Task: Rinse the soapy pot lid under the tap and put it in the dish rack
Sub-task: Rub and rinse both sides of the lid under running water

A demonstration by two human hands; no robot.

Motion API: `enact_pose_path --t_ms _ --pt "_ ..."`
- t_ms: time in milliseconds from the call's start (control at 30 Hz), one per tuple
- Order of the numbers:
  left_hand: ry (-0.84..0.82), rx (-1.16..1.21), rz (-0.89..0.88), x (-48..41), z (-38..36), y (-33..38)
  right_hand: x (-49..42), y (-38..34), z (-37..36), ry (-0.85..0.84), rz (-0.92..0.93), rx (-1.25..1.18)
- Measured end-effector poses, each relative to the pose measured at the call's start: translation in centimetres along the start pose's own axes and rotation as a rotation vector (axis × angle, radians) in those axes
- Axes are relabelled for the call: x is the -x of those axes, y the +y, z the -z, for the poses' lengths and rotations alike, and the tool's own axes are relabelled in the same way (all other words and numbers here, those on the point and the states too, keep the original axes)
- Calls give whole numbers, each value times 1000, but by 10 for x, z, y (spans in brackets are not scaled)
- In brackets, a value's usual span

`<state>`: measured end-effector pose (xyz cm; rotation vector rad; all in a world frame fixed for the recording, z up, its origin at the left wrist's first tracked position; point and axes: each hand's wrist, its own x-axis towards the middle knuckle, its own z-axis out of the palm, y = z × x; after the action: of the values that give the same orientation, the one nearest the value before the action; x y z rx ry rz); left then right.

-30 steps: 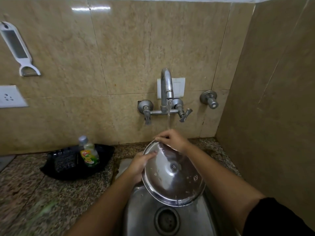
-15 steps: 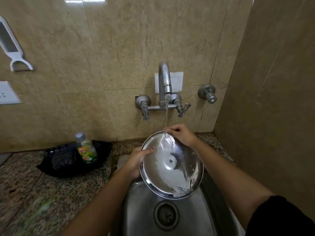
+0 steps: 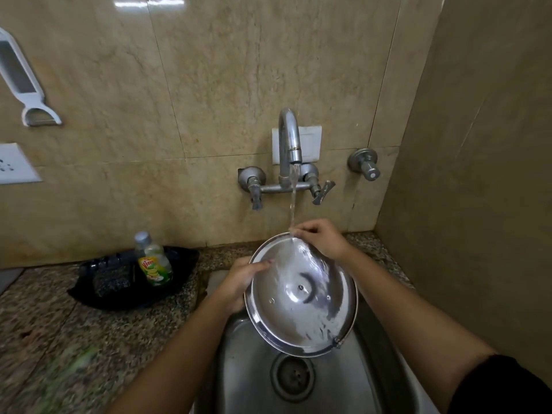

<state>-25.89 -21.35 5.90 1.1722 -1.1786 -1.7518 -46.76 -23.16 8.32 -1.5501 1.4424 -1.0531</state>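
Observation:
A round steel pot lid (image 3: 301, 294) is held tilted over the sink, its inner side facing me. Water runs from the tap (image 3: 289, 138) onto the lid's top edge and sheets down across it. My left hand (image 3: 242, 282) grips the lid's left rim, thumb on the inner face. My right hand (image 3: 319, 239) pinches the top rim just under the stream. No dish rack is in view.
The steel sink (image 3: 343, 380) with its drain (image 3: 293, 377) lies below the lid. On the granite counter to the left, a black tray (image 3: 98, 297) holds a dish soap bottle (image 3: 153, 259) and a scrubber. A beige wall stands close on the right.
The lid has been lifted a little toward the tap and turned, so the water now spreads over more of its inner face. Both hands keep their grip on the rim.

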Motion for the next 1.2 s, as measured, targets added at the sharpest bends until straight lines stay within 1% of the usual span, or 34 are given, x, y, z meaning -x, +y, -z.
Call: enact_pose_path --t_ms 100,167,200,267,333,367,400,467,533,600,700,833,933,967,1000,1067,1133,1200 --pt "-91 -137 29 -3 -3 11 -2 -13 -23 -159 76 107" --pt "-108 -155 14 -4 -7 16 -4 -20 -32 -223 101 127" --pt "-91 -135 -6 -3 -8 16 -5 -20 -30 -209 103 100" --pt "-48 -81 -44 -1 -6 12 -4 -14 -17 -121 58 3" --pt "1 -17 -29 0 -3 3 -1 -4 -1 -16 -41 -100" --pt "6 2 -14 0 -2 1 0 0 2 14 -63 -111" --pt "-1 0 3 0 -1 1 0 0 1 14 -56 -77" --pt "-44 -57 49 -4 -3 6 1 -10 -13 -88 9 23" --pt "-93 -89 70 -7 -5 13 -1 -19 -32 -172 58 53" --pt "-84 -87 43 -10 -5 13 -3 -24 -35 -164 58 40" --pt "-23 -44 4 -8 -2 5 -1 -17 -17 -53 -6 -51" --pt "97 114 -33 -2 8 -14 16 12 1 271 -204 -318" --pt "164 218 -39 5 13 -28 32 32 -8 467 -284 -462" --pt "177 228 -38 8 13 -33 36 37 -13 508 -285 -448" --pt "192 220 -41 9 13 -36 37 42 -16 539 -279 -376" --pt "214 173 -52 11 13 -39 33 43 -22 519 -235 -125" --pt "197 142 -67 14 10 -35 24 29 -27 405 -148 91" --pt "143 137 -83 16 4 -29 14 9 -35 213 12 243"
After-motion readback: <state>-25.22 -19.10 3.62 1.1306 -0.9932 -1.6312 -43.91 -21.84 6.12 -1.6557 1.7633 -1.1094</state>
